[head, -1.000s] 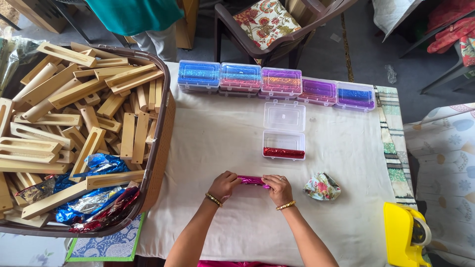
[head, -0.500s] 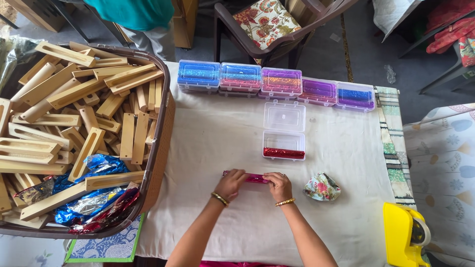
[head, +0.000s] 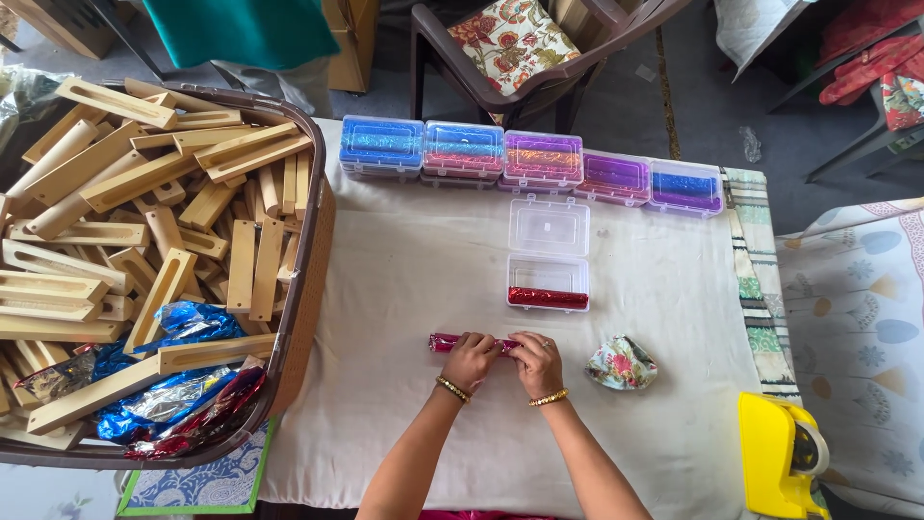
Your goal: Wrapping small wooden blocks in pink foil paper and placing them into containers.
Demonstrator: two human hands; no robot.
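Note:
My left hand (head: 469,359) and my right hand (head: 536,362) both press on a long bar wrapped in shiny pink foil (head: 446,342) that lies on the white cloth (head: 404,279). Its left end sticks out past my left fingers. Just beyond it stands an open clear plastic box (head: 548,282) with one red foil-wrapped bar (head: 548,298) inside, its lid folded back. Along the far edge runs a row of closed clear boxes (head: 539,159) filled with blue, pink and purple foil-wrapped pieces.
A large brown basket (head: 306,289) at the left holds several wooden blocks (head: 144,221) and crumpled foil sheets (head: 183,385). A small floral cloth pouch (head: 621,363) lies right of my hands. A yellow tape dispenser (head: 780,453) sits at the right front. A chair (head: 520,48) stands beyond the table.
My hands with the pink bar have shifted slightly away from me and to the right. Nothing else has moved.

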